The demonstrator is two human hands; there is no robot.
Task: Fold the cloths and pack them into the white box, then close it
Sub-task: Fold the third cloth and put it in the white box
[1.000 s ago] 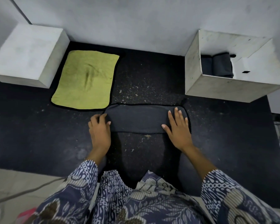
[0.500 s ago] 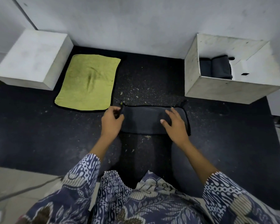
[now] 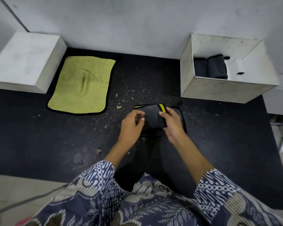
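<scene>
I am pinching the grey cloth (image 3: 153, 116) with my right hand (image 3: 171, 121); left hand (image 3: 131, 123) is hovering, fingers loosely curled and empty. Aligning edges squarely before pressing.

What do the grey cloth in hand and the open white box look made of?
Dark grey folded cloth: soft, matte microfibre-like fabric with black stitched edging and a yellow-green reverse showing. Open white box: probably painted board or foam; flat, thick matte walls, scuffed and speckled.

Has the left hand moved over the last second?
Yes. The left hand has moved right, away from the green cloth, toward the right hand over the dark cloth.
</scene>
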